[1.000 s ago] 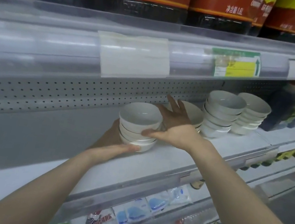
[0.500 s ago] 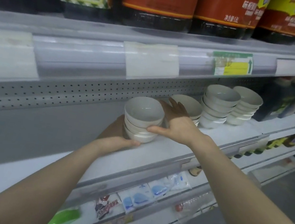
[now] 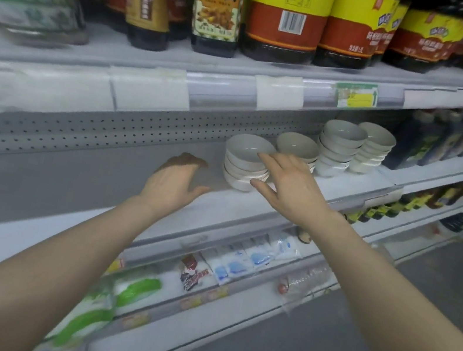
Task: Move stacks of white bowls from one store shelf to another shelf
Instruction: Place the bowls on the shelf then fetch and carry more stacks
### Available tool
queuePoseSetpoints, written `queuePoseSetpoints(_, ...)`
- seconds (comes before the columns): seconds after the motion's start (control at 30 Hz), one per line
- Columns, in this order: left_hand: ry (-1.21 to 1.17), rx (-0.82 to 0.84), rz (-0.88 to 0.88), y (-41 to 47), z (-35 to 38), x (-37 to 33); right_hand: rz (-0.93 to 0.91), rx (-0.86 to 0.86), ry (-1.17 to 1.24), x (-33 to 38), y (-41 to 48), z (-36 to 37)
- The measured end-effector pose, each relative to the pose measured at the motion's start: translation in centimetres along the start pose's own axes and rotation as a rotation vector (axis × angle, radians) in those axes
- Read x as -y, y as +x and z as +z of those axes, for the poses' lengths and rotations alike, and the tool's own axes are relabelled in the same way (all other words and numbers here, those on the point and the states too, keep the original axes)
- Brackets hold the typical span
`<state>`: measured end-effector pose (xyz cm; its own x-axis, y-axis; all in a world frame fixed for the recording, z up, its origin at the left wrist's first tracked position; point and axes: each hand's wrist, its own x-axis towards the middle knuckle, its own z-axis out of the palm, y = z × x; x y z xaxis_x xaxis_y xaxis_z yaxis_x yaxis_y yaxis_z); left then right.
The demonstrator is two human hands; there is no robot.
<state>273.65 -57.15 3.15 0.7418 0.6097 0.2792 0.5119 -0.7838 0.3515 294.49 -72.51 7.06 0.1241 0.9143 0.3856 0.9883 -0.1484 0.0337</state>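
On shelf (image 3: 249,209), bowl stack (image 3: 241,166); at its right side, right hand (image 3: 291,186), fingers (image 3: 267,160) spread wide, straight; apart leftward, left hand (image 3: 172,179), equally wide.

**Bowl stack on the middle shelf, a hand at either side**

A stack of white bowls (image 3: 240,163) is seen at the centre of the frame, standing on the middle shelf (image 3: 234,206). The right hand (image 3: 290,185) is held at its right side with fingers (image 3: 267,159) spread. The left hand (image 3: 173,180) is held open, apart from it on the left. More bowl stacks (image 3: 340,145) are ranged toward the upper right.
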Motion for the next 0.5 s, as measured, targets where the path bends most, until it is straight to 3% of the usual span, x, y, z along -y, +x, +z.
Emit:
queuePoseSetpoints(0.3, 0.188, -0.138, 0.013, -11.5, -7.8, -0.5, -0.244, -0.056, -0.064, 8.5, -2.9, -4.7)
queuePoseSetpoints(0.5, 0.255, -0.216, -0.124, -24.9, -12.3, 0.5, -0.417, -0.102, 0.007, 18.5, -6.6, -6.5)
